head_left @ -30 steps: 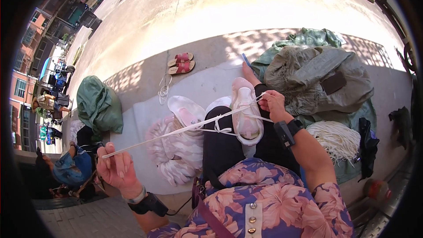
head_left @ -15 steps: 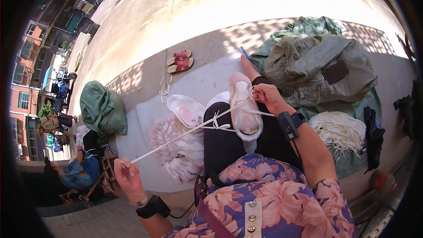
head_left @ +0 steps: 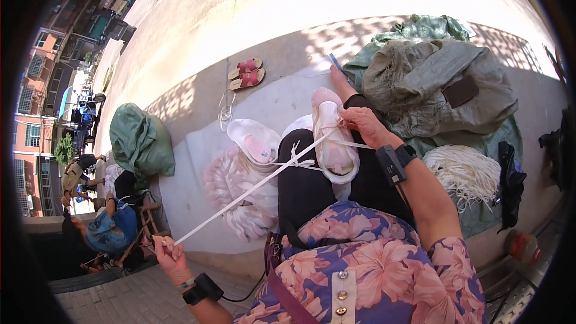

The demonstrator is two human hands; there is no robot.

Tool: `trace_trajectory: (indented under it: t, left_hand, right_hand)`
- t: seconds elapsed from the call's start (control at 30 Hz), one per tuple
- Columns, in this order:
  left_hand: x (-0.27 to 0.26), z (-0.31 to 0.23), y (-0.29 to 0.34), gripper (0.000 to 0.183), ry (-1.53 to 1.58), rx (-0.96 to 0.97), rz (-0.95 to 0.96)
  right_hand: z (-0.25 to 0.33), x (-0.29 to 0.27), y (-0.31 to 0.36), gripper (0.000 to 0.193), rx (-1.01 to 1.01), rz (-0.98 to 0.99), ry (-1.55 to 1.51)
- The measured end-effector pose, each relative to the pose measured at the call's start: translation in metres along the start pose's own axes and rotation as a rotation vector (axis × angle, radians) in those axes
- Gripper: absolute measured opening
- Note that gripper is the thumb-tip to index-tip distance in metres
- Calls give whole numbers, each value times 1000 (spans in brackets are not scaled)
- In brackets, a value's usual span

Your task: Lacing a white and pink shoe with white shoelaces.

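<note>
A pale pink and white shoe (head_left: 333,138) lies on my lap, its toe pointing away from me. My right hand (head_left: 365,126) is closed at the shoe's upper beside the eyelets, gripping its edge and the lacing there. From the eyelets a white shoelace (head_left: 240,196) runs taut down to the left. Its far end is pinched in the fingers of my left hand (head_left: 170,259), held low and out to the side. Another stretch of lace passes under my right hand. A loose lace bow rests over my left thigh, next to a second white and pink shoe (head_left: 255,144).
A heap of pink and white shoe pieces (head_left: 237,195) lies on a white sheet (head_left: 195,162). Right of me are a bundle of white laces (head_left: 462,171) and large green-grey sacks (head_left: 432,84). Pink sandals (head_left: 246,73) and a green sack (head_left: 141,144) stand farther off. Another person (head_left: 112,228) sits at left.
My left hand has drawn slightly lower, stretching the lace farther from the shoe. My right hand has stayed at the shoe's eyelets, shifting slightly.
</note>
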State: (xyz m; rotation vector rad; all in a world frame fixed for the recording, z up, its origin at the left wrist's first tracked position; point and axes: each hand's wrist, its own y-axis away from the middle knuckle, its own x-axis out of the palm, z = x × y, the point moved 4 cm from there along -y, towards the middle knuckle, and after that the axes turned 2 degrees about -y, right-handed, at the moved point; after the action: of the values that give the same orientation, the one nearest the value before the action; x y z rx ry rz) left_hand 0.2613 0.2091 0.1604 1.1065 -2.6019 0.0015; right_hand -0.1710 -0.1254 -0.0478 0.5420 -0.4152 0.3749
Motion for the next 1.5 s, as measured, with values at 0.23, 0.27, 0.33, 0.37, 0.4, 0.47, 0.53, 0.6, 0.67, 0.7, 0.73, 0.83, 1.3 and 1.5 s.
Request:
trace_trajectory:
  t: [0.23,0.27,0.33,0.37,0.4,0.47,0.53,0.6,0.67,0.7,0.73,0.83,1.3,1.5]
  left_hand:
    - [8,7,0,28,-65,-19,64]
    - [8,7,-1,28,-64,-23,76]
    - [9,6,-3,28,-79,-9,87]
    - [10,6,-3,28,-90,7,96]
    - [11,5,-4,28,-91,6,97]
    - [12,5,-5,29,-124,13,55]
    - [10,6,-7,29,-119,9,50]
    - [9,6,-8,30,-111,8,45]
    - [8,5,-6,31,-87,6,34]
    - [9,6,-6,31,-88,5,35]
    - [8,6,-6,31,-87,4,15]
    - [-10,0,-4,32,-65,1,-28]
    - [-76,-8,19,34,-112,-49,-456]
    - [-13,-45,17,33,119,77,24]
  right_hand:
    - [-6,4,-1,38,-42,-28,95]
    - [-6,4,0,38,-17,-66,110]
    - [-1,6,1,39,-25,-97,188]
    - [1,5,2,39,-34,-126,269]
    - [0,2,0,39,-33,-127,268]
    - [-4,-3,-3,39,-5,-55,161]
    - [-2,-1,0,36,-4,-63,75]
    - [1,0,3,33,-8,-68,-11]
    - [5,3,6,30,19,-53,-17]
    - [3,1,5,30,20,-55,-18]
    - [1,0,4,29,14,-22,33]
    - [-4,4,3,30,-14,14,79]
    - [-11,2,2,23,-50,27,178]
    - [-13,3,0,22,-237,1,458]
